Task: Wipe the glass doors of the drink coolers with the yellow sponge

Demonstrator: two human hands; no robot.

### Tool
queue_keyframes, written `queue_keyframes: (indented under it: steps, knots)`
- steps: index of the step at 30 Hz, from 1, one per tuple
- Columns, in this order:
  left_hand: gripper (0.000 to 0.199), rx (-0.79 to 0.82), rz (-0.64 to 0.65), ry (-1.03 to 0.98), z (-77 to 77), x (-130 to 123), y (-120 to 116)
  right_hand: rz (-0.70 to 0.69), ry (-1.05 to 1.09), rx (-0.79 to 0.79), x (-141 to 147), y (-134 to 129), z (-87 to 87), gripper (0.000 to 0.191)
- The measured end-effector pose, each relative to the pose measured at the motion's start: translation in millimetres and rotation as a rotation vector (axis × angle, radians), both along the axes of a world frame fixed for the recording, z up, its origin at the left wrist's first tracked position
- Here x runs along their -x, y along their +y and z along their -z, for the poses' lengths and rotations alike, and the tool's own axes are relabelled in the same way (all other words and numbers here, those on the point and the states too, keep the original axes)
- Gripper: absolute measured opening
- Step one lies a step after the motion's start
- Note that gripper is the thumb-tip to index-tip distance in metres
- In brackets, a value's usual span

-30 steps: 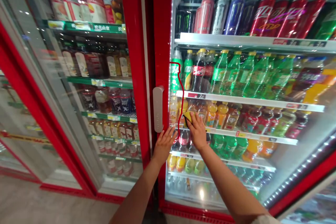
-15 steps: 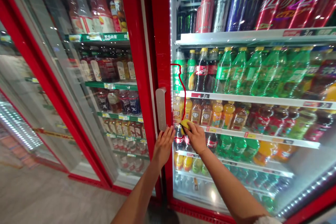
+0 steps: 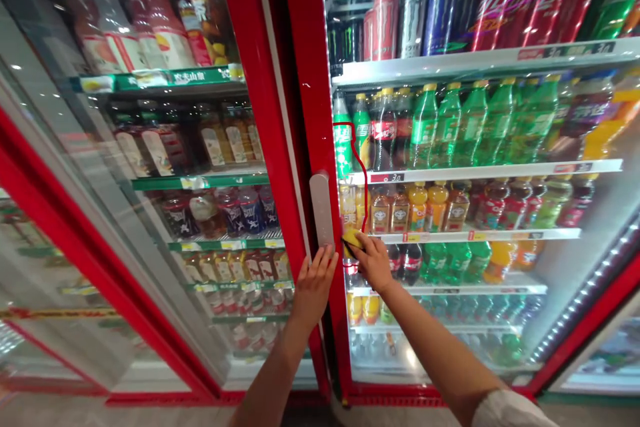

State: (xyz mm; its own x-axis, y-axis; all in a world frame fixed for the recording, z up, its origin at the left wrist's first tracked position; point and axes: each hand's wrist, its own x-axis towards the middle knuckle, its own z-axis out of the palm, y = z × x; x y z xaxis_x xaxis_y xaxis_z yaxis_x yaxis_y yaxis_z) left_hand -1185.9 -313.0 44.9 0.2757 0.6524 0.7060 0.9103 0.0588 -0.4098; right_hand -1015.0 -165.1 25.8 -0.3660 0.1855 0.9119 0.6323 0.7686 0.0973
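Observation:
My right hand [image 3: 375,263] grips a yellow sponge [image 3: 352,239] with a dark side and presses it to the glass of the right cooler door [image 3: 500,340], close to the red door frame [image 3: 305,80]. A red outline sticker [image 3: 367,197] runs down the glass just above the sponge. My left hand [image 3: 316,283] lies flat with its fingers extended on the red frame. Its fingertips reach the lower end of the grey door handle [image 3: 321,210].
Bottles and cans fill the lit shelves [image 3: 475,170] behind the right glass. To the left stands another red-framed cooler door [image 3: 280,140] with more bottles behind it. Grey floor [image 3: 15,413] shows at the bottom left.
The view has swung, so the doors sit differently in the picture. My right hand has slid the sponge left over the glass, nearer the frame and handle. My left hand stays by the handle.

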Motion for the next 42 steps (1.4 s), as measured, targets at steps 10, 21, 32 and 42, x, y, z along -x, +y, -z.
queue_keyframes:
  steps: [10, 21, 32, 42]
  knots:
    - [0.062, -0.012, 0.079, 0.008, 1.7, 4, 7, 0.006, -0.142, -0.047, -7, 7, -24.3, 0.022]
    - [0.067, 0.025, 0.031, -0.023, -0.4, 0, 14, -0.015, -0.167, -0.091, -3, -5, -2.5, 0.017]
    - [0.076, -0.087, 0.038, 0.004, -26.1, -8, 16, 0.128, 0.075, -0.1, 10, 8, -108.8, 0.028]
    - [0.081, 0.036, 0.025, -0.084, -48.5, -11, 29, 0.047, -0.098, -0.061, -2, 9, -97.4, 0.029]
